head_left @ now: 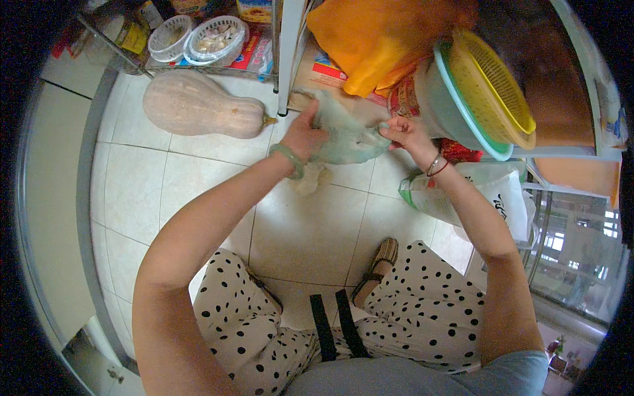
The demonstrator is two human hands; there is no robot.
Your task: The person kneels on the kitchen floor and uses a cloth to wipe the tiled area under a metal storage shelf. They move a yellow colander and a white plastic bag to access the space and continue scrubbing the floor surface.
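Observation:
A thin, pale green plastic bag [350, 142] is stretched between my two hands, above the tiled floor. My left hand [306, 136], with a green bangle at its wrist, is closed on the bag's left side; its fingertips are partly hidden. On the other side, my right hand [408, 137] pinches the bag's right edge between thumb and fingers. A pale yellowish crumpled piece [314, 179] shows just below the bag; I cannot tell if it belongs to it. To the left, a large tan butternut squash [201, 105] lies on the floor.
Two white baskets [216, 41], one holding garlic, sit on a low shelf at the upper left. Orange cloth [370, 39] hangs over boxes ahead. Yellow and green colanders [485, 99] lean at the right, above a white-and-green packed bag [475, 198]. A metal shelf leg [285, 72] stands near my left hand.

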